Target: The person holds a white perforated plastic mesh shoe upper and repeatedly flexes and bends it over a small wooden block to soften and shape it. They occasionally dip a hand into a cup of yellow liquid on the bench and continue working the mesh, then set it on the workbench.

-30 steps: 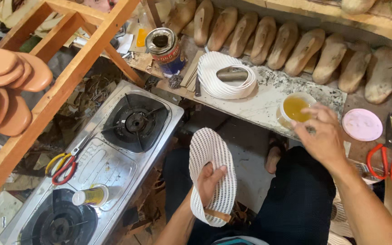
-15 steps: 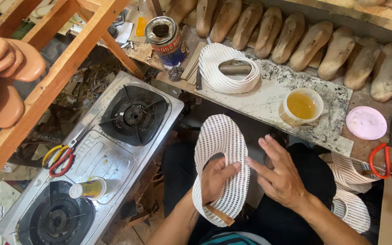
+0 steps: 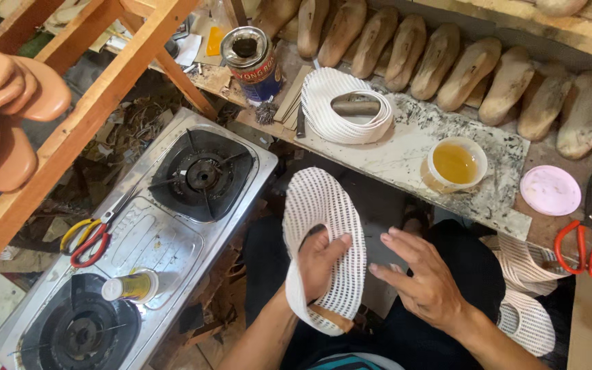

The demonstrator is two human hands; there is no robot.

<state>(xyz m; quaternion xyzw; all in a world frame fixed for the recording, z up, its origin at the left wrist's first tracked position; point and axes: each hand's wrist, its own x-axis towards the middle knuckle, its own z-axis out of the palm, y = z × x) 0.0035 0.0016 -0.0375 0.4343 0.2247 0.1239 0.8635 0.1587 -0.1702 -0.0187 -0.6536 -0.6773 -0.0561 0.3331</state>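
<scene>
Mesh, white and dotted with small holes, forms the curved shoe upper (image 3: 323, 240) that sits over the person's lap, its long axis running from upper left, near the counter edge, down toward the waist. The left hand (image 3: 318, 264) is pushed up inside it like a form, fingers (image 3: 334, 248) curled and closed around the upper's right-hand edge, thumb hidden behind the fabric. The right hand (image 3: 423, 274) hovers just beside it on the right, palm down, fingers spread and holding nothing, the fingertips pointing left at the upper's edge and only a small gap short of it; I cannot tell for sure whether the index tip touches. So the piece lies to the left of the free hand, and the left hand alone carries it. Beyond the knees, the speckled counter (image 3: 405, 154) bears a small bowl of yellow liquid (image 3: 455, 163), a coil of the same white mesh (image 3: 344, 109) and a tin can (image 3: 251, 62). A pink lid (image 3: 550, 190) and red scissors (image 3: 589, 236) lie further right, with wooden shoe lasts (image 3: 447, 62) lined up behind. A two-burner gas stove (image 3: 152, 240) stands on the left.
</scene>
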